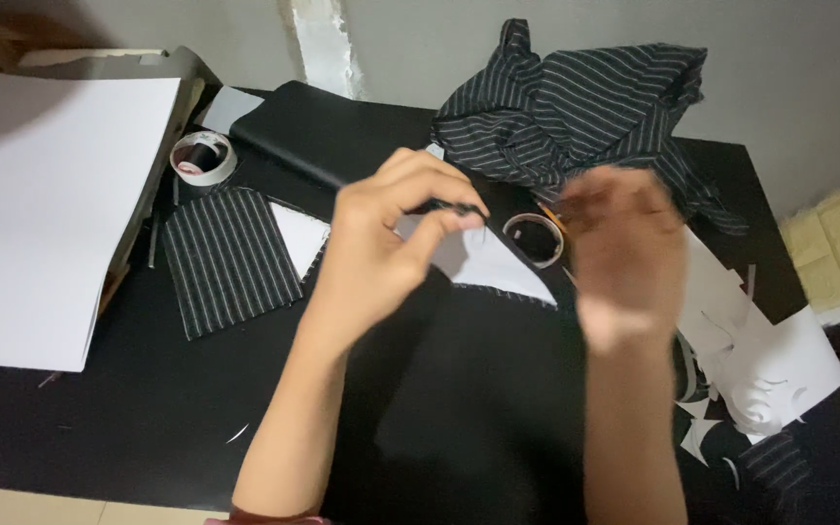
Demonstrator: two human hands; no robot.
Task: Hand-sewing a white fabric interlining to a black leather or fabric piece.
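My left hand point(386, 243) is raised over the black table point(128, 408), its fingertips pinched on the edge of a piece of black fabric with a white lining point(488, 267) that hangs down toward me. My right hand point(624, 258) is blurred by motion just right of that piece, fingers loosely curled; I cannot make out anything in it. A clear tape ring point(535, 238) lies on the table between the two hands, behind the fabric.
A striped fabric panel point(228, 258) lies at the left, by a white tape roll point(202, 157). Large white sheets point(41, 214) cover the left edge. A heap of striped cloth point(576, 107) sits at the back, a folded black cloth point(328, 131) beside it. White paper scraps point(770, 360) lie at the right.
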